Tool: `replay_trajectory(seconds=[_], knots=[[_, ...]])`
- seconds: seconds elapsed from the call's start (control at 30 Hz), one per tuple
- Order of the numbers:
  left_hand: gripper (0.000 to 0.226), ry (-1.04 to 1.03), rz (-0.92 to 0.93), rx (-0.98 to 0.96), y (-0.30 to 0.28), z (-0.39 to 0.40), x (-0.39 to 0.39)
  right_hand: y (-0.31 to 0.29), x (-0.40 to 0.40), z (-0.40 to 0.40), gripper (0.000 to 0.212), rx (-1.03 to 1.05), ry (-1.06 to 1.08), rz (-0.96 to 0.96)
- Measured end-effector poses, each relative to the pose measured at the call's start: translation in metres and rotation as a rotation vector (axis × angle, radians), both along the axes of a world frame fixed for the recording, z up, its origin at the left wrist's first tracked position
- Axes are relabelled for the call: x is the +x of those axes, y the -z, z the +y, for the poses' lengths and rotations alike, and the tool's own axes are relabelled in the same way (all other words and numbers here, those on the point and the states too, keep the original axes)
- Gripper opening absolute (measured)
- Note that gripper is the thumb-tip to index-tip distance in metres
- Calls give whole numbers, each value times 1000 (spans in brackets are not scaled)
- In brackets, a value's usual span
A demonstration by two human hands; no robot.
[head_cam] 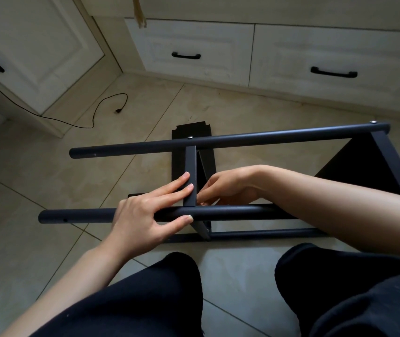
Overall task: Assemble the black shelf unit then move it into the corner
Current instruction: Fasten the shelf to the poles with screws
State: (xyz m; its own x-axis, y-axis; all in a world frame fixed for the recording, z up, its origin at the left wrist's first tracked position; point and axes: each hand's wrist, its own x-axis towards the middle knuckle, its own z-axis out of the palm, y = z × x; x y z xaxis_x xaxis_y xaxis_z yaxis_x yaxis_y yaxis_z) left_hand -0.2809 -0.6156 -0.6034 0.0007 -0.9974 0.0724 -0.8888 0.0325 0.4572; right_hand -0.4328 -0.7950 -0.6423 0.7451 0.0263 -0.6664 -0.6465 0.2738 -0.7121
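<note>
The black shelf unit (254,138) lies on its side on the tiled floor, with two round tubes running left to right. A flat crossbar (190,161) joins the far tube to the near tube (84,215). My left hand (145,212) holds the near tube, thumb under it and fingers laid on the crossbar's end. My right hand (225,187) reaches in behind the near tube at the joint, fingers curled; whatever they pinch is hidden. A black shelf panel (354,166) fills the unit's right end.
A loose black panel (191,131) lies on the floor beyond the unit. A black cable (92,113) with a plug trails across the tiles at left. White cabinets and drawers (315,59) with black handles line the back. My legs in black trousers (145,300) are in front.
</note>
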Motion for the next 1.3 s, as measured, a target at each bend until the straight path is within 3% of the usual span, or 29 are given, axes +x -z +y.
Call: replay_trajectory(seconds=[0.27, 0.43, 0.63, 0.8, 1.03, 1.3], knots=[[56, -12, -4, -8, 0, 0, -1, -1, -2, -3, 15, 28, 2, -10], [56, -13, 1, -3, 1, 0, 0, 2, 1, 0, 28, -38, -23, 34], [55, -14, -3, -18, 1, -1, -1, 1, 1, -2, 18, 34, 18, -16], [56, -10, -6, -18, 1, 0, 0, 1, 2, 3, 27, -80, -51, 16], [57, -4, -8, -9, 2, -1, 0, -1, -2, -2, 18, 56, -10, -37], [56, -5, -14, -31, 3, 0, 1, 2, 3, 5, 31, -79, -42, -23]])
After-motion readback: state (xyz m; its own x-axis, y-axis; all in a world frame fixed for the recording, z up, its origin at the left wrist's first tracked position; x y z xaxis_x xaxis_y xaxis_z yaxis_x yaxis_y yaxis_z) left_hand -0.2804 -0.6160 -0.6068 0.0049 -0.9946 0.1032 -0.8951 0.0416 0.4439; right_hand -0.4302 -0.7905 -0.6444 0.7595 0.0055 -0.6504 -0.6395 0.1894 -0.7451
